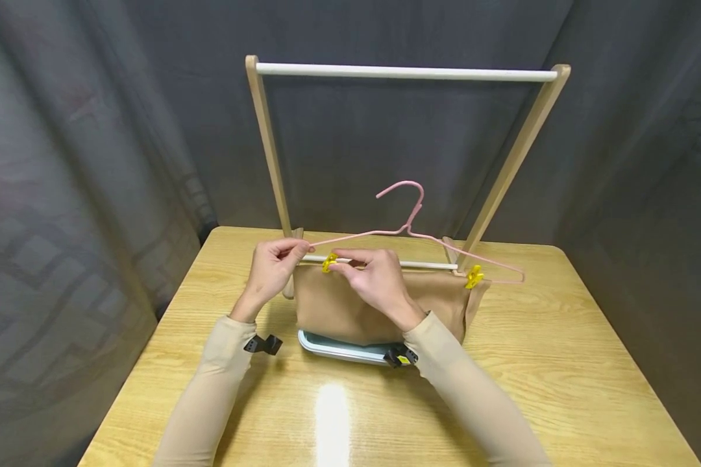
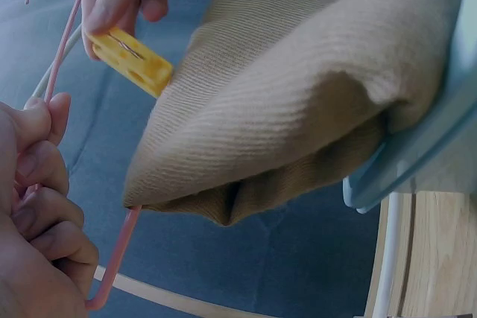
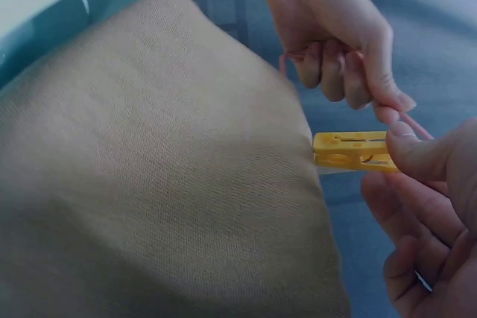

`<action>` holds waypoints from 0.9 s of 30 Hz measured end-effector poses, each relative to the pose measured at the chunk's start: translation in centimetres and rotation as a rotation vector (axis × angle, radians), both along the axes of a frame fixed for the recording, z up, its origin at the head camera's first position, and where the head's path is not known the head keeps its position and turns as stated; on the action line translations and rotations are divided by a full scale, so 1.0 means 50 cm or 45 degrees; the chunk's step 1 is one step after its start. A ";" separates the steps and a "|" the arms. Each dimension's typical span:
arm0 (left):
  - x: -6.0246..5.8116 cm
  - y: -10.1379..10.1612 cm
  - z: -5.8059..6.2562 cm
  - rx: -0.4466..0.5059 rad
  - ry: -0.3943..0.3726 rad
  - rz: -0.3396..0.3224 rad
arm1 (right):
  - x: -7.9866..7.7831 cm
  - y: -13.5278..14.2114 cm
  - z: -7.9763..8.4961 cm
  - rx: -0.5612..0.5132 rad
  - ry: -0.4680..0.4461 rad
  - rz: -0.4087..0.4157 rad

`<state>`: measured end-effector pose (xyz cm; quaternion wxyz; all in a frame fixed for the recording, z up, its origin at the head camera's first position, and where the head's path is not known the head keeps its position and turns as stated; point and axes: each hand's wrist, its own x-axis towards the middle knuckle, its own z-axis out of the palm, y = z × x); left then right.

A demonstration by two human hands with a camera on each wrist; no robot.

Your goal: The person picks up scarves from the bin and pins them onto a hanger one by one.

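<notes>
A pink hanger (image 1: 407, 227) carries a brown cloth (image 1: 339, 301) draped along its lower bar. My left hand (image 1: 273, 269) grips the left end of the hanger, its fingers curled round the pink wire. Between thumb and fingers, my right hand (image 1: 376, 275) pinches a yellow clothespin (image 3: 354, 151) at the cloth's top edge, left of the middle. Another yellow clothespin (image 1: 474, 277) sits on the cloth near the hanger's right end. In the left wrist view the near clothespin (image 2: 130, 61) touches the cloth's edge; whether it clamps the fabric I cannot tell.
A wooden rack with a white top rail (image 1: 405, 72) stands at the back of the table (image 1: 561, 363). Under the cloth lies a light blue bin (image 1: 341, 350), mostly covered, with something yellow near its front right. Grey curtains (image 1: 70, 194) surround the table.
</notes>
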<state>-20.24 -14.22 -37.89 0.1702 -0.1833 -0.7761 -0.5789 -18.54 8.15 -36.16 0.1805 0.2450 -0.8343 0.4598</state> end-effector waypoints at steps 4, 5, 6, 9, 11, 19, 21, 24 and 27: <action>0.002 -0.002 -0.003 0.010 0.001 -0.012 | -0.003 -0.013 0.001 0.048 0.002 -0.028; 0.003 -0.002 -0.002 0.016 0.002 -0.013 | -0.004 -0.015 0.001 0.054 -0.011 -0.032; 0.003 -0.002 -0.002 0.023 0.004 -0.014 | -0.004 -0.018 0.001 0.061 -0.026 -0.036; 0.002 -0.003 -0.002 0.036 0.009 -0.011 | -0.007 -0.023 0.002 0.082 -0.064 -0.044; 0.003 -0.003 -0.001 0.046 0.010 -0.009 | -0.009 -0.027 0.001 0.087 -0.080 -0.043; 0.003 0.002 0.001 0.056 0.018 -0.015 | -0.019 -0.030 -0.009 0.133 -0.087 -0.016; 0.004 0.004 0.000 0.051 0.026 -0.019 | -0.019 -0.029 -0.012 0.138 -0.099 -0.015; 0.004 0.005 -0.001 0.051 0.032 -0.023 | -0.020 -0.026 -0.016 0.133 -0.110 -0.001; 0.002 0.007 -0.003 0.051 0.031 -0.022 | -0.021 -0.020 -0.019 0.130 -0.111 0.035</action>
